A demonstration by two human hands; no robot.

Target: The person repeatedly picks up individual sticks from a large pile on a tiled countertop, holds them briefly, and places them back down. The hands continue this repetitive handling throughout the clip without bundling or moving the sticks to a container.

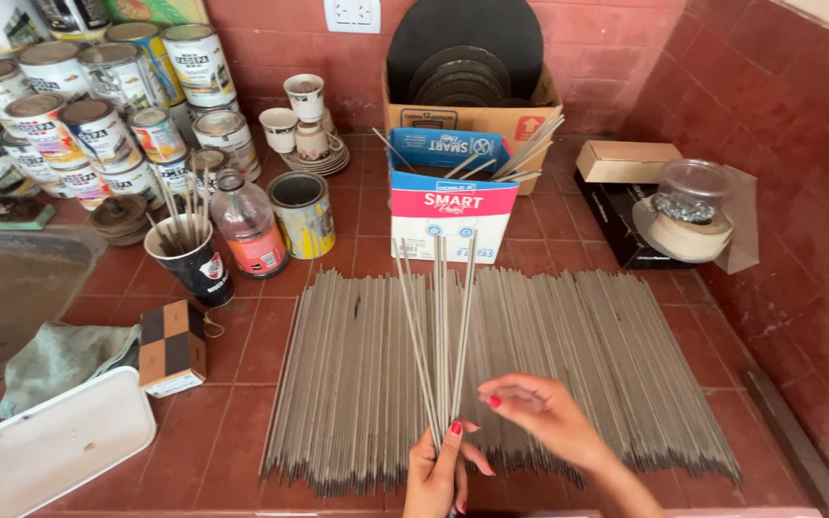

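Note:
My left hand [437, 472] grips the near ends of several thin grey rods [441, 326], which fan upward and away over the counter. My right hand [544, 412] hovers just right of that bunch, fingers apart and slightly curled, holding nothing. Beneath both hands lies a wide flat layer of the same grey rods [568, 364], side by side on the red tiled counter [242, 355]. Behind the layer stands an open white, red and blue carton [451, 213] with a few rods sticking out of it.
Several paint tins [98, 125] crowd the back left, beside a dark cup of sticks [194, 259], a plastic bottle [249, 225] and a yellow tin [301, 213]. A cardboard box with dark discs [467, 86] stands behind. A white tray [64, 441], green cloth [64, 360] and checkered box [173, 347] lie left.

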